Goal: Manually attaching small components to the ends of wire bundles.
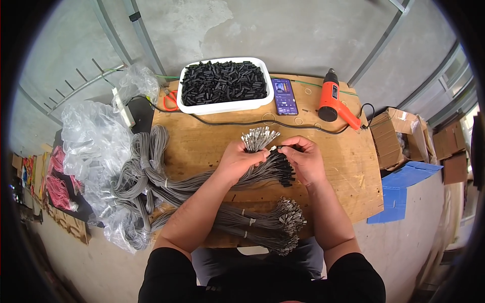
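Note:
My left hand (236, 160) is closed around a bundle of grey cables whose silvery metal terminals (259, 137) fan out above its fist. One terminal points right from between its thumb and finger. My right hand (307, 160) pinches a small black sleeve (281, 147) at that terminal; whether the sleeve is on it, I cannot tell. Just below, several cable ends carry black sleeves (286, 174). Nearer to me lie more grey cables (235, 218) with bare terminals (290, 217).
A white tub (227, 107) full of black sleeves stands at the back. Right of it are a phone (285, 101) and an orange heat gun (331, 101), its black cord crossing the table. Clear plastic bags (91, 136) lie left; a cardboard box (396, 141) stands right.

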{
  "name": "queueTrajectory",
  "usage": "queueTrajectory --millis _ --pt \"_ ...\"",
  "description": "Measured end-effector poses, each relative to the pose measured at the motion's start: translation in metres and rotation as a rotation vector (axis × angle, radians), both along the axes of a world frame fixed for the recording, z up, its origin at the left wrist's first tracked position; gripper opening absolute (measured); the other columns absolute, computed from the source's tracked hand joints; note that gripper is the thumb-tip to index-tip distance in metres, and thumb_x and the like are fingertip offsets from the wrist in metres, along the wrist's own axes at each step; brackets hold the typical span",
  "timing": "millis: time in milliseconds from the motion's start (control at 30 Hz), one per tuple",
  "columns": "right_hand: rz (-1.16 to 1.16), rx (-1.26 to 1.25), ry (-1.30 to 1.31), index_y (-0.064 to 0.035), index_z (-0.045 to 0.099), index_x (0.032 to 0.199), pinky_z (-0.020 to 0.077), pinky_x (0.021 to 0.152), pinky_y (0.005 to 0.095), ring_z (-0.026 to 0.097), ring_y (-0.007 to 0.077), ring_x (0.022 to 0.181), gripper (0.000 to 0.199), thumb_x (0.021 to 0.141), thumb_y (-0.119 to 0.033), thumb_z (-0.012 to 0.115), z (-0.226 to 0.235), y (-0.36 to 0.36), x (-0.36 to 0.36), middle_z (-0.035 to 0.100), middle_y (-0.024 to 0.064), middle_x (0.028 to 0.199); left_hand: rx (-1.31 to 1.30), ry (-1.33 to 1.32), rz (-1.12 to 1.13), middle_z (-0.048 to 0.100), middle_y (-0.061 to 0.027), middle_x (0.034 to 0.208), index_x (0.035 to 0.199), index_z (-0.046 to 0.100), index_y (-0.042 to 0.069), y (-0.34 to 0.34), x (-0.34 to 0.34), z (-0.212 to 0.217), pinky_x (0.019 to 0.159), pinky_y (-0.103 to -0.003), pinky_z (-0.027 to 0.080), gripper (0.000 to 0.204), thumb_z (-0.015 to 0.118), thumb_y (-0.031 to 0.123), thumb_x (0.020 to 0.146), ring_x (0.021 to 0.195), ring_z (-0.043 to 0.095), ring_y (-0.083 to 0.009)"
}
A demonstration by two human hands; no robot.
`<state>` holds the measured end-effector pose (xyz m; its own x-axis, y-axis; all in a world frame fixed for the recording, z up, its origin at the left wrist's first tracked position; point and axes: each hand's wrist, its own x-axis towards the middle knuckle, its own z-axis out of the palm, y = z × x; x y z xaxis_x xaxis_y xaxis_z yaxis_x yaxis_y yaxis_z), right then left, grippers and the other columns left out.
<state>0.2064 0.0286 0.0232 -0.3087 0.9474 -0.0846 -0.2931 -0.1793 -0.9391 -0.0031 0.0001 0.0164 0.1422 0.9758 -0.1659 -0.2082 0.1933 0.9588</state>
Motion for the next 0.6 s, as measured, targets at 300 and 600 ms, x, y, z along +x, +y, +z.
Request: queueTrajectory --millis 300,600 --pt "-0.041 0.005 -0.030 -0.0002 0.070 0.102 0.0377 0.053 0.0163 0.051 0.0020 0.063 0.014 0.088 0.002 0.069 0.0033 -0.0049 -0.0067 0.068 0.0013 0.084 0.018 0.041 -0.022 0.067 -0.0019 0.078 0.091 0.069 0.001 -0.0018 0.0002 0.0021 0.061 -0.023 0.043 0.014 0.074 0.012 0.084 0.067 0.056 -0.0080" --pt "-0.002 0.031 0.023 0.0009 0.071 0.100 0.0355 0.052 0.0174 0.050 0.0025 0.061 0.014 0.088 0.006 0.066 -0.0039 -0.0005 -0.0013 0.070 0.0035 0.087 0.039 0.024 -0.058 0.065 -0.0005 0.078 0.091 0.068 0.001 -0.0006 0.0000 -0.0035 0.059 -0.023 0.043 0.014 0.074 0.011 0.083 0.067 0.056 -0.0066"
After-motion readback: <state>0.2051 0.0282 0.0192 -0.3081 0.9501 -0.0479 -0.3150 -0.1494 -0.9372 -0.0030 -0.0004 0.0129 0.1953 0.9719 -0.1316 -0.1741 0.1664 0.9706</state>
